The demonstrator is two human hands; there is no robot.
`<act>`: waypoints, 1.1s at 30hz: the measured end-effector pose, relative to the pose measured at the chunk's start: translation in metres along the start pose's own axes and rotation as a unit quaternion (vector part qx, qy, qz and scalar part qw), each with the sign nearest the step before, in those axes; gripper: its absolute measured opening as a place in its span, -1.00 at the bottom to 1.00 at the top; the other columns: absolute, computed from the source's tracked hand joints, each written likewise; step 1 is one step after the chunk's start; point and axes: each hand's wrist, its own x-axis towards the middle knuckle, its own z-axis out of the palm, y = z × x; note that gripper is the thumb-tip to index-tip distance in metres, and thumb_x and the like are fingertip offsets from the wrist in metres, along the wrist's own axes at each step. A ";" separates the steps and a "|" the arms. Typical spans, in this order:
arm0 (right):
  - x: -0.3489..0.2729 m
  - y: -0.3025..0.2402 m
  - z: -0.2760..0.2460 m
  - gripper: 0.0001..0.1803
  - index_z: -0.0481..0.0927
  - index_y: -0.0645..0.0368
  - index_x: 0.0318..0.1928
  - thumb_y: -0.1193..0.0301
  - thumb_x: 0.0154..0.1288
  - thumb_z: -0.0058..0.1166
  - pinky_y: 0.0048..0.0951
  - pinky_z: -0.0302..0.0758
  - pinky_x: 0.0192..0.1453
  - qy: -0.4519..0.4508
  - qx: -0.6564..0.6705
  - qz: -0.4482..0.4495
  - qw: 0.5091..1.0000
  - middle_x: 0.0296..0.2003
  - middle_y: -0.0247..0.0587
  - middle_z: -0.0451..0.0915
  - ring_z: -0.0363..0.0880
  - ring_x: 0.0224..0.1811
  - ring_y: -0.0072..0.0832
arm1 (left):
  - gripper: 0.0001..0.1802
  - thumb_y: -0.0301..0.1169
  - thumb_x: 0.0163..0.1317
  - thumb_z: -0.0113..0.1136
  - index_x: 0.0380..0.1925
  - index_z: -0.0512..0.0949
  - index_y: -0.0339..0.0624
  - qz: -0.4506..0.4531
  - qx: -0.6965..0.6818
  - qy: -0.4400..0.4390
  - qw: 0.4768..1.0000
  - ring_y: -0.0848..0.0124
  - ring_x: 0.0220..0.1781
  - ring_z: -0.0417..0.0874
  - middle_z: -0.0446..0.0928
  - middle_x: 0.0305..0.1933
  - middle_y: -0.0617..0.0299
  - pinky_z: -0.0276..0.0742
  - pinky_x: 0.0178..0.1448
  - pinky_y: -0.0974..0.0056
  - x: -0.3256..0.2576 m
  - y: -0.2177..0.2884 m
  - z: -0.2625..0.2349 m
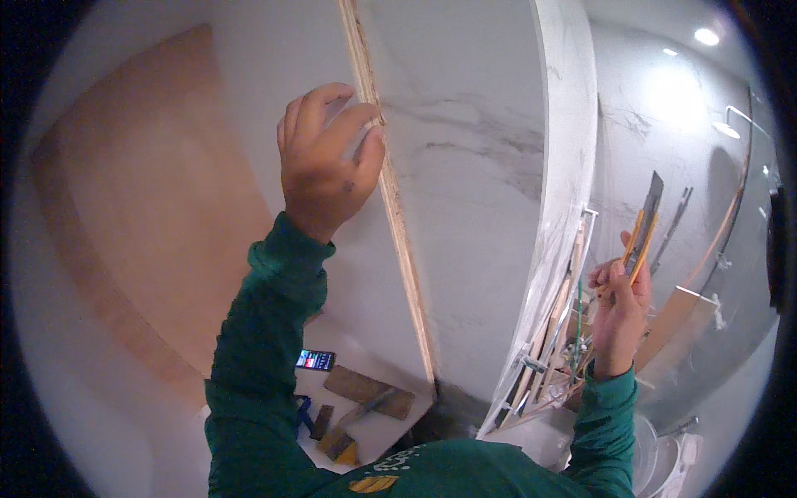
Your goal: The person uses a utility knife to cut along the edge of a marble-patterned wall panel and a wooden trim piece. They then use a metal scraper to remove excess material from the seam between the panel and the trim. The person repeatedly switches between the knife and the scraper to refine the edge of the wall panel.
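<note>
Left hand (pixel 332 162): fingers bent, thumb and forefinger tips at the long, pale raw-wood strip (pixel 399 232); whether they grip it cannot be told. Right hand (pixel 621 303): fingers closed around the yellow-and-grey utility knife (pixel 643 236), blade upward, well apart from the strip. Open room between the hands, before the grey-veined white panel (pixel 465 241). Black phone (pixel 315 359) lies beside the brown rectangular piece's (pixel 353 384) left corner.
</note>
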 end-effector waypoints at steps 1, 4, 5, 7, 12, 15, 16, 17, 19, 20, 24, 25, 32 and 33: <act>0.003 0.011 -0.001 -0.39 0.34 0.34 0.46 0.35 0.52 0.11 -0.49 0.43 -0.15 -0.001 -0.005 0.004 1.000 -0.33 -0.40 0.49 0.50 -0.28 -0.58 | -0.74 -0.45 0.03 0.42 -0.21 0.73 -0.08 0.016 0.029 -0.010 0.999 0.14 0.10 0.57 0.58 0.05 0.15 0.43 0.21 0.03 0.004 0.003 -0.003; 0.010 0.041 -0.011 -0.43 0.38 0.29 0.45 0.32 0.56 0.09 -0.52 0.40 -0.13 -0.022 -0.054 0.011 0.998 -0.28 -0.41 0.54 0.51 -0.23 -0.60 | -0.77 -0.43 -0.01 0.45 -0.27 0.74 -0.05 0.054 0.114 -0.041 0.991 0.17 0.06 0.58 0.60 -0.05 0.21 0.44 0.15 0.05 0.012 0.013 -0.006; 0.011 0.052 -0.012 -0.43 0.38 0.28 0.45 0.32 0.56 0.09 -0.51 0.40 -0.12 -0.019 -0.055 0.016 0.998 -0.27 -0.40 0.54 0.51 -0.22 -0.61 | -0.75 -0.43 -0.02 0.46 -0.26 0.75 -0.04 0.059 0.143 -0.052 0.987 0.16 0.05 0.58 0.61 -0.08 0.21 0.45 0.13 0.04 0.013 0.017 -0.005; 0.012 0.059 -0.010 -0.44 0.37 0.24 0.46 0.31 0.57 0.06 -0.50 0.42 -0.10 -0.002 -0.079 0.037 0.996 -0.27 -0.40 0.55 0.52 -0.20 -0.60 | -0.75 -0.41 -0.02 0.48 -0.26 0.76 -0.03 0.070 0.186 -0.063 0.978 0.17 0.02 0.58 0.62 -0.14 0.25 0.45 0.10 0.04 0.017 0.023 -0.004; -0.011 0.099 -0.035 -0.48 0.34 0.25 0.46 0.35 0.61 0.00 -0.50 0.44 -0.05 0.038 -0.099 0.054 0.993 -0.26 -0.38 0.54 0.51 -0.21 -0.59 | -0.82 -0.38 0.00 0.47 -0.33 0.74 -0.02 0.091 0.208 -0.068 0.972 0.22 -0.05 0.60 0.63 -0.23 0.31 0.42 0.05 0.05 0.024 0.024 0.001; -0.033 0.127 -0.057 -0.50 0.38 0.24 0.44 0.32 0.63 0.02 -0.53 0.42 -0.07 0.041 -0.094 0.097 0.990 -0.29 -0.35 0.57 0.48 -0.24 -0.63 | -0.83 -0.39 0.01 0.46 -0.34 0.72 -0.02 0.109 0.241 -0.079 0.961 0.22 -0.05 0.60 0.63 -0.22 0.31 0.41 0.04 0.05 0.021 0.023 0.003; -0.038 0.134 -0.069 -0.50 0.38 0.23 0.45 0.32 0.63 0.02 -0.54 0.42 -0.08 0.036 -0.103 0.113 0.988 -0.29 -0.36 0.57 0.48 -0.24 -0.64 | -0.84 -0.39 0.02 0.45 -0.35 0.70 -0.03 0.115 0.244 -0.075 0.960 0.23 -0.04 0.59 0.61 -0.22 0.32 0.40 0.06 0.07 0.022 0.022 0.004; -0.040 0.141 -0.077 -0.50 0.38 0.23 0.45 0.32 0.63 0.02 -0.55 0.41 -0.10 0.032 -0.111 0.128 0.985 -0.30 -0.37 0.56 0.49 -0.24 -0.65 | -0.84 -0.40 0.02 0.43 -0.35 0.69 -0.03 0.121 0.247 -0.072 0.959 0.24 -0.03 0.58 0.59 -0.22 0.33 0.38 0.07 0.08 0.022 0.020 0.005; -0.037 0.138 -0.074 -0.50 0.37 0.24 0.45 0.32 0.63 0.02 -0.55 0.41 -0.11 0.018 -0.105 0.116 0.987 -0.31 -0.39 0.56 0.49 -0.25 -0.65 | -0.87 -0.40 0.07 0.40 -0.34 0.67 -0.03 0.111 0.225 -0.075 0.965 0.25 -0.02 0.57 0.58 -0.22 0.31 0.36 0.09 0.08 0.023 0.015 0.005; -0.033 0.136 -0.072 -0.50 0.37 0.24 0.45 0.32 0.63 0.01 -0.54 0.41 -0.12 0.011 -0.102 0.110 0.989 -0.31 -0.40 0.56 0.49 -0.25 -0.65 | -0.88 -0.39 0.11 0.39 -0.33 0.67 -0.04 0.093 0.200 -0.082 0.972 0.24 -0.01 0.58 0.58 -0.21 0.28 0.36 0.10 0.07 0.023 0.010 0.003; -0.018 0.140 -0.074 -0.54 0.38 0.25 0.40 0.31 0.64 0.00 -0.53 0.43 -0.12 0.001 -0.118 0.093 0.989 -0.31 -0.39 0.52 0.50 -0.26 -0.62 | -0.92 -0.41 0.24 0.30 -0.29 0.67 -0.12 0.018 0.111 -0.075 0.991 0.16 -0.02 0.60 0.59 -0.20 0.15 0.41 0.11 0.06 0.024 0.003 0.002; -0.017 0.144 -0.075 -0.55 0.39 0.24 0.39 0.31 0.65 0.00 -0.52 0.45 -0.11 0.000 -0.111 0.093 0.989 -0.29 -0.38 0.51 0.50 -0.26 -0.62 | -0.92 -0.41 0.26 0.30 -0.28 0.67 -0.14 -0.010 0.079 -0.069 0.994 0.17 -0.04 0.61 0.59 -0.20 0.14 0.44 0.10 0.09 0.026 0.003 0.002; -0.014 0.172 -0.082 -0.51 0.35 0.26 0.43 0.31 0.64 0.00 -0.42 0.57 -0.08 -0.013 -0.172 0.076 0.982 -0.20 -0.29 0.49 0.52 -0.21 -0.53 | -0.86 -0.39 0.39 0.27 -0.22 0.66 -0.23 -0.109 -0.017 -0.058 0.992 0.35 -0.10 0.61 0.60 -0.20 0.19 0.50 0.04 0.26 0.058 0.012 -0.009; -0.014 0.175 -0.082 -0.51 0.35 0.26 0.43 0.32 0.64 0.00 -0.42 0.58 -0.08 -0.011 -0.181 0.077 0.980 -0.19 -0.28 0.50 0.52 -0.21 -0.52 | -0.85 -0.37 0.40 0.28 -0.21 0.66 -0.23 -0.101 -0.019 -0.064 0.993 0.38 -0.11 0.60 0.61 -0.19 0.21 0.49 0.04 0.28 0.059 0.010 -0.010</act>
